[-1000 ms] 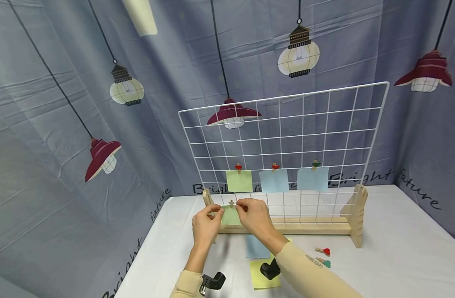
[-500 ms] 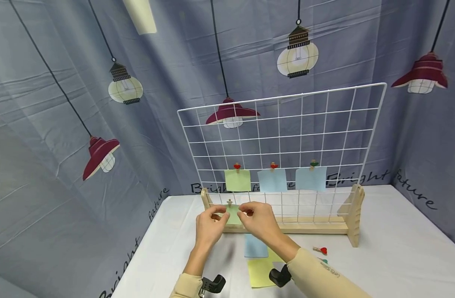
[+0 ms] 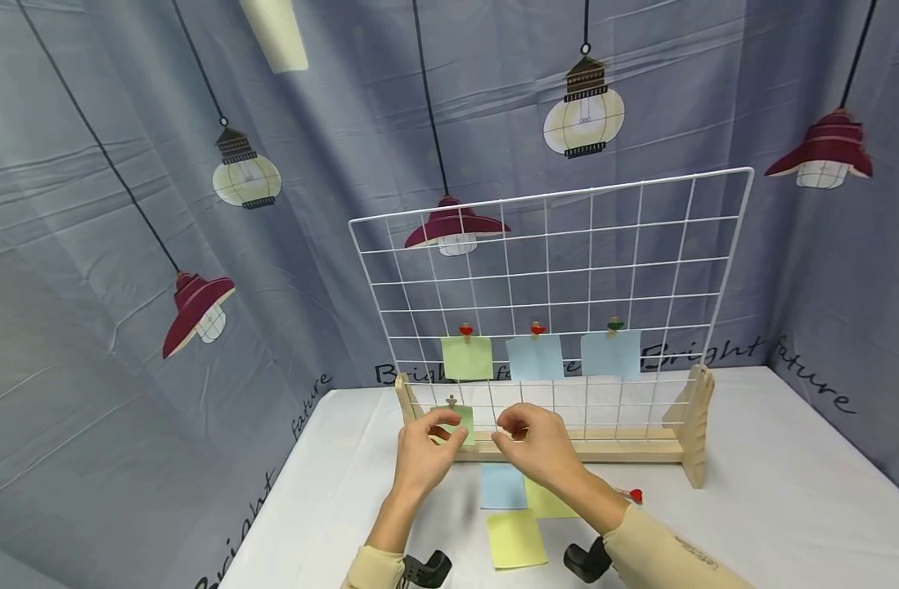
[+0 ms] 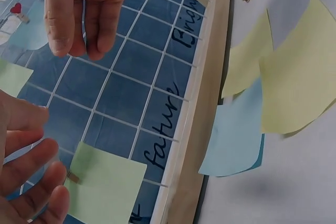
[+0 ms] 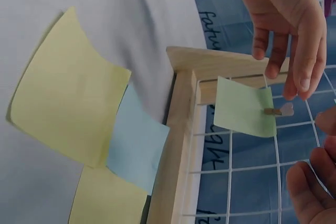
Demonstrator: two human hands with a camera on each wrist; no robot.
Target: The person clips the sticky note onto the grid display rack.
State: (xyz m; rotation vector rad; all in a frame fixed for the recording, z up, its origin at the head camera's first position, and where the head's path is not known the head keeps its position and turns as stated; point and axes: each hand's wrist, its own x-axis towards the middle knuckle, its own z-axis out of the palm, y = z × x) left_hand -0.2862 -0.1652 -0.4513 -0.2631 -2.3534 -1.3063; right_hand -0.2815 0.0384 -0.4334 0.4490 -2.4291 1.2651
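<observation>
A pale green sticky note [image 5: 244,106] hangs low on the white wire grid, held by a small wooden clothespin [image 5: 273,111] with a pale heart. My left hand [image 3: 429,450] is in front of this note, overlapping it in the head view, with fingers loosely bent and nothing between them. To its right, my right hand [image 3: 539,442] hovers before the grid, also with nothing in its loosely bent fingers. Both hands appear in the left wrist view, the left hand [image 4: 31,177] beside the note's clothespin and the right hand [image 4: 89,17] farther along.
Above, a green note [image 3: 467,358] and two blue notes, one of them a blue note [image 3: 535,358], hang from heart clothespins. A wooden base [image 3: 611,450] carries the grid. Blue notes [image 3: 504,486] and yellow notes [image 3: 517,540] lie on the white table, with a red-heart clothespin [image 3: 633,495] farther right.
Both hands have come away from the low green note's edges. The right hand has moved right, the left slightly right and down. The note stays hanging on the grid.
</observation>
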